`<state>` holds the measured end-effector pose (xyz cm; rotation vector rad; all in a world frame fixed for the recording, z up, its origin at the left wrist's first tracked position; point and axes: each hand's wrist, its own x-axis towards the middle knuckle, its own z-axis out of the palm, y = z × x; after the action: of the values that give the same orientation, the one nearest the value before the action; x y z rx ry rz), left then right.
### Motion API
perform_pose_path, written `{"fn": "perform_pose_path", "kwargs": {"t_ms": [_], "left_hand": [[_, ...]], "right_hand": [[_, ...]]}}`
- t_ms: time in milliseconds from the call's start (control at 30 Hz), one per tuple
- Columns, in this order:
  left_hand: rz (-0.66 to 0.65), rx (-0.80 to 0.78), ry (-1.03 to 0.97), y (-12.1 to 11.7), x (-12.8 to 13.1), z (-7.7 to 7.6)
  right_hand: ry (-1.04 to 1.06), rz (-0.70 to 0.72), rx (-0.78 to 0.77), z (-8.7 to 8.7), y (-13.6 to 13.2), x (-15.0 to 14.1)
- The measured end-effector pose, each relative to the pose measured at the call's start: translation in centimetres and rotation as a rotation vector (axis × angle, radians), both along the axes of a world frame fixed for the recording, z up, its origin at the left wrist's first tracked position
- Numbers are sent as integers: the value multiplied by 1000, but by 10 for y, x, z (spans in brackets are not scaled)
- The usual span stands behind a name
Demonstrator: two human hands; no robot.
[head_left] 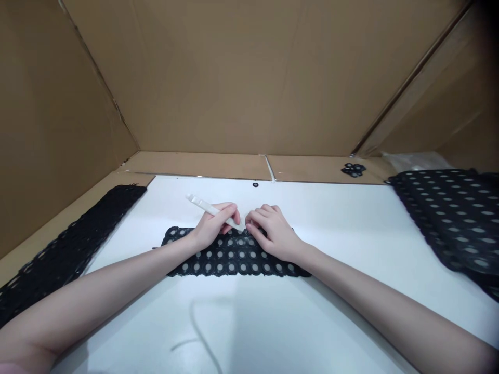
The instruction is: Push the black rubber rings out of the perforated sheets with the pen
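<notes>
A black sheet with rows of pale round dots lies flat on the white table, under both of my hands. My left hand is closed around a slim white pen-shaped tool, whose rear end points up to the left. The tool's tip is down at the sheet's far edge, close to the fingers of the other hand. My right hand rests on the sheet with fingers curled, pinching at that same far edge. Its fingertips partly hide what is between them.
A long black strip lies along the left side. More black dotted sheets are stacked at the right, with clear plastic behind. A small black ring and several loose dotted pieces lie farther back. Cardboard walls enclose the table.
</notes>
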<state>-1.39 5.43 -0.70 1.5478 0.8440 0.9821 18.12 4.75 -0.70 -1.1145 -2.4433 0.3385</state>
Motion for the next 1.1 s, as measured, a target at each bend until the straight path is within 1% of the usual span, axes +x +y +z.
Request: {"fn": "perform_pose_path", "kwargs": {"t_ms": [100,200,433,700,833,1100], "left_hand": [[19,-1,-14,-1,0,0],[23,8,-6,-2,-1,1],[-24,54,89,-8,0,7],[-31,147,203,-13,1,10],[-118,190,285,-13,0,12],[-189,142,321,-8,-2,15]], "right_hand": [[3,0,-5,-1,1,1],[16,30,-47,0,4,2],[29,99,-156,-3,8,3],[29,119,-154,-4,10,3],[15,121,-138,-4,11,4],[-4,121,-124,-4,10,3]]}}
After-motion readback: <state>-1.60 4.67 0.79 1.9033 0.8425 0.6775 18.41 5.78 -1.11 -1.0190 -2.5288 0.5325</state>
